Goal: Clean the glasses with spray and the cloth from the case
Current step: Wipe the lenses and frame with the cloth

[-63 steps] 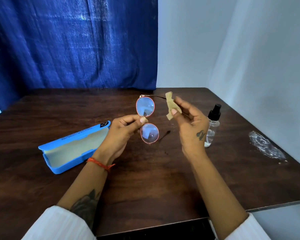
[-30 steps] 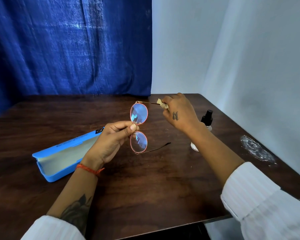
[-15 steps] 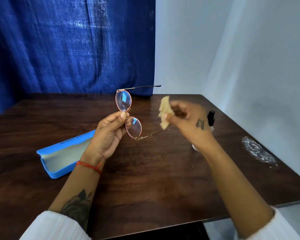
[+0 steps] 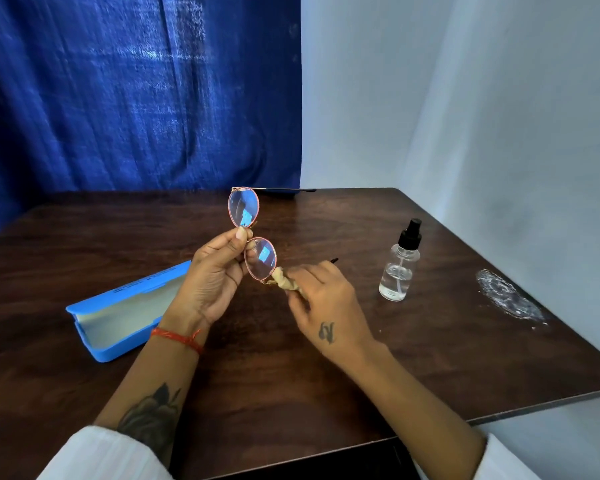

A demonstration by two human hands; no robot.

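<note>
Round pink-rimmed glasses (image 4: 244, 206) stand on end above the table, one lens over the other. My left hand (image 4: 212, 276) pinches them at the bridge. My right hand (image 4: 321, 299) holds a crumpled beige cloth (image 4: 284, 283) pressed around the lower temple arm, right at the hinge of the lower lens. That arm's dark tip pokes out past my fingers. The upper temple arm points right. The open blue glasses case (image 4: 118, 315) lies on the table to the left. A clear spray bottle (image 4: 399, 268) with a black nozzle stands upright to the right.
The dark wooden table (image 4: 291, 382) has its right and front edges close by. A crumpled clear plastic wrapper (image 4: 508, 299) lies near the right edge. A blue curtain (image 4: 136, 91) hangs behind, and white walls stand at the right.
My right hand has dropped from beside the lenses and closed the cloth around the lower temple arm at the hinge. The glasses stay upright in my left hand.
</note>
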